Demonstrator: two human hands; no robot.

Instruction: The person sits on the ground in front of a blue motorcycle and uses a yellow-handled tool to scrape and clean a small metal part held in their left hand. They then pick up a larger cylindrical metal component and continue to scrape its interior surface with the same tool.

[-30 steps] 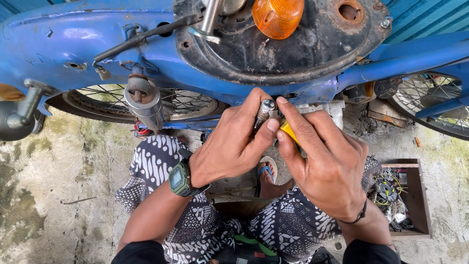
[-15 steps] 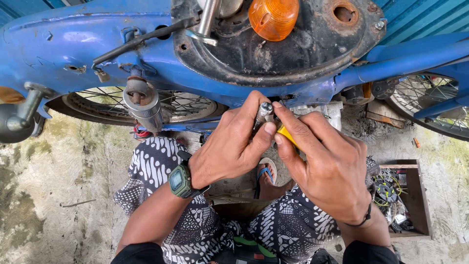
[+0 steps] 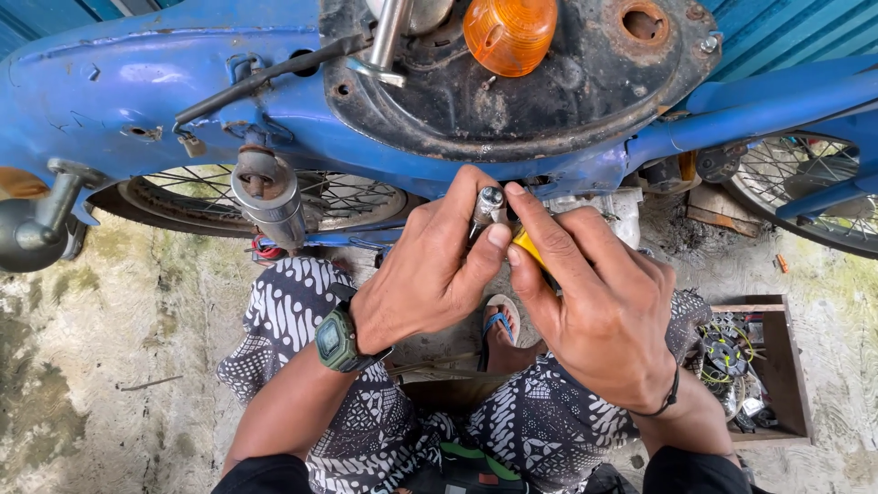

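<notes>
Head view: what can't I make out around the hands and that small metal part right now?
- Yellow-handled tool: only a sliver shows; the right hand covers the rest, its tip included.
- Small metal part: its lower end is hidden by the left hand fingers.
- Blue motorcycle frame: where the part meets it lies behind both hands.
- Wooden box: its tangled contents are too small to tell apart.

A small silvery metal cylindrical part (image 3: 487, 205) stands upright, pinched at its lower end; a yellow-handled tool (image 3: 529, 248) lies slanted at its four o'clock, mostly hidden.
</notes>
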